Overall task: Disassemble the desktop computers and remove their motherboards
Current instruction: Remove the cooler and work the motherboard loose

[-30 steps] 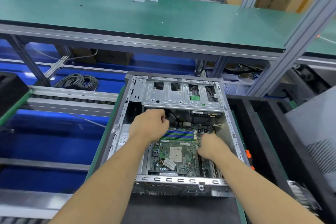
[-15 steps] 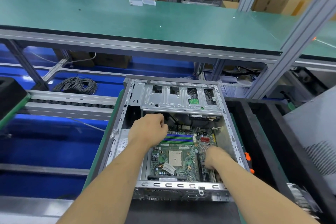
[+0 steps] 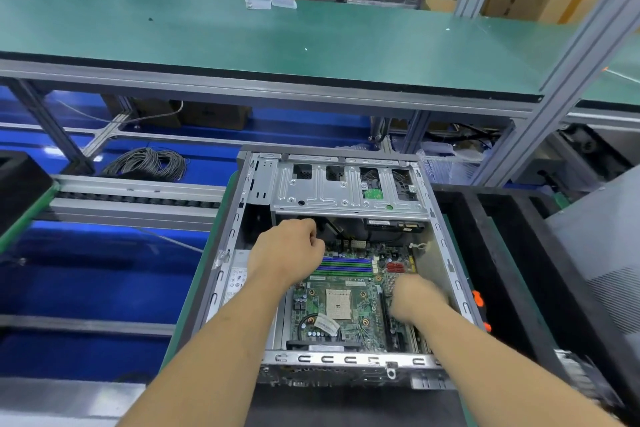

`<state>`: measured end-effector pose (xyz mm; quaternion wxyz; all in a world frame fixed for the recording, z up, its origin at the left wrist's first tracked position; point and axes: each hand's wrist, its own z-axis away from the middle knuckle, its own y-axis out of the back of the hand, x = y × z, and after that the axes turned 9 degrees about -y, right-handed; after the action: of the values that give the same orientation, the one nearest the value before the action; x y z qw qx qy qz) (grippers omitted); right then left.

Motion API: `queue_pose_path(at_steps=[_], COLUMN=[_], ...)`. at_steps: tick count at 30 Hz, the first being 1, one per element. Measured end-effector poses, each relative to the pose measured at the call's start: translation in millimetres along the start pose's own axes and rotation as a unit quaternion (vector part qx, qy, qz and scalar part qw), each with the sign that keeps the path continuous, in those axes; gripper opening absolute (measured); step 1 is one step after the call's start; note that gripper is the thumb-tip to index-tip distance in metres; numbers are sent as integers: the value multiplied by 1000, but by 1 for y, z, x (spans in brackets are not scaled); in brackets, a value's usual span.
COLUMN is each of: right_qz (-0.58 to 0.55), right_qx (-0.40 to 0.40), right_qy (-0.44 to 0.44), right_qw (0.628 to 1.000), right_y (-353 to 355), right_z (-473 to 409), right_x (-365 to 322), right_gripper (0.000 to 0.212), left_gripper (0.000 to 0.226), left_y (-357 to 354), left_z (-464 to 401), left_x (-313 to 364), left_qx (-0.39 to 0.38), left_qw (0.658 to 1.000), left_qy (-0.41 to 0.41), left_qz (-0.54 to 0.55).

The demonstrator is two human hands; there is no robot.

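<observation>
An open desktop computer case (image 3: 239, 218) lies flat in front of me, with its green motherboard (image 3: 349, 308) exposed inside. My left hand (image 3: 287, 253) is curled into a fist over the board's upper left corner, where black cables (image 3: 330, 229) come out beside its fingers. My right hand (image 3: 415, 298) is blurred and reaches down at the board's right edge, its fingers hidden. Blue and green memory slots (image 3: 346, 267) and the bare CPU socket (image 3: 337, 303) show between the hands. A silver drive cage (image 3: 346, 191) spans the far end of the case.
A green workbench shelf (image 3: 277, 42) runs across above the case. A roller conveyor rail (image 3: 138, 198) and a coil of grey cable (image 3: 149, 163) lie to the left. Black foam trays (image 3: 512, 253) sit to the right, next to a grey panel (image 3: 602, 246).
My right hand has slid from the middle of the board toward its near right edge. My left hand has stayed at the upper left corner.
</observation>
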<state>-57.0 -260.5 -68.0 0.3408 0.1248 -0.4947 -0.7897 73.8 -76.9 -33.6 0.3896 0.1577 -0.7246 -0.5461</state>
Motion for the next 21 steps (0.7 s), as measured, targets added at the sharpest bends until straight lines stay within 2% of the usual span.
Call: queue_pose_path(at_steps=[4, 7, 11, 15, 21], right_qz=[-11, 41, 53, 84, 13], right_qx=[17, -45, -37, -74, -63], right_qy=[53, 39, 12, -8, -24], right_qw=[998, 997, 998, 994, 998], right_y=[-4, -4, -5, -6, -11], right_z=[0, 1, -2, -3, -11], right_x=[-6, -1, 3, 5, 4], right_gripper=[25, 18, 17, 29, 11], left_gripper=[17, 16, 16, 16, 17], left_y=[-2, -1, 0, 3, 4], left_z=[-1, -1, 1, 0, 2], left_x=[-2, -2, 0, 2, 2], left_qx=[1, -4, -8, -8, -3], left_qw=[1000, 1000, 1000, 1000, 1000], left_qy=[2, 5, 5, 12, 25], left_qz=[-3, -6, -3, 1, 5])
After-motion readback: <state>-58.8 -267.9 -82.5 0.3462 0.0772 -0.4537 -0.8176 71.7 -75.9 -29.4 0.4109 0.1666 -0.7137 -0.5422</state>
